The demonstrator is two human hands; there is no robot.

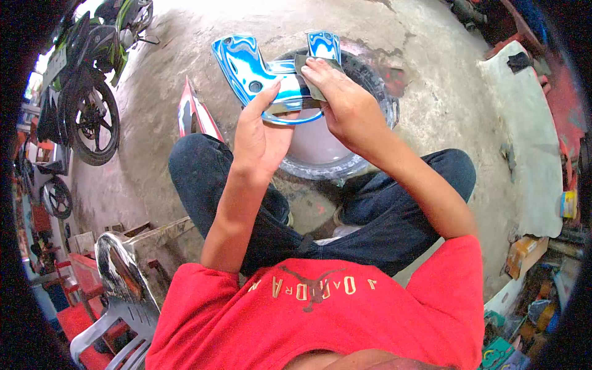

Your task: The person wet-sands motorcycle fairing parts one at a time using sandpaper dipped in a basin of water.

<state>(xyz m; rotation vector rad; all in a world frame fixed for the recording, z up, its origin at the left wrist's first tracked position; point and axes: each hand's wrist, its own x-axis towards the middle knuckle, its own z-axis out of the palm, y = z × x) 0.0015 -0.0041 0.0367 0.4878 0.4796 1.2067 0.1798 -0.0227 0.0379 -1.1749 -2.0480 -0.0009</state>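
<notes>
Blue-and-white glossy panel (240, 68): being held up in front of the body, its long side running roughly left to right, two broad arms pointing away from the person and a thin curved rim bowing toward the forearms. The left hand (262, 142) is supporting it from the near side, left of the middle; the thumb is pressing along the upper face beside the round hole, while the other fingers are passing underneath and partly hiding. The right hand (351, 108) is coming in from the right, lying nearer the right-hand arm of the panel; its fingers are resting close together and nearly straight over a dark grey-green sheet (300, 66), flattening it against the panel. The sheet is covering the stretch where that arm is joining the main body. Right thumb: tucking below the hand, so whether it is pinching the sheet or touching the panel, I cannot tell. Both hands are therefore gripping or pressing, neither hanging free. Beneath, a tyre-like ring (371, 77) is encircling a pale round surface (314, 145), with the panel overlapping its far left portion in view. A red-and-white pointed piece (206, 120) is lying on the floor, left of the panel.
</notes>
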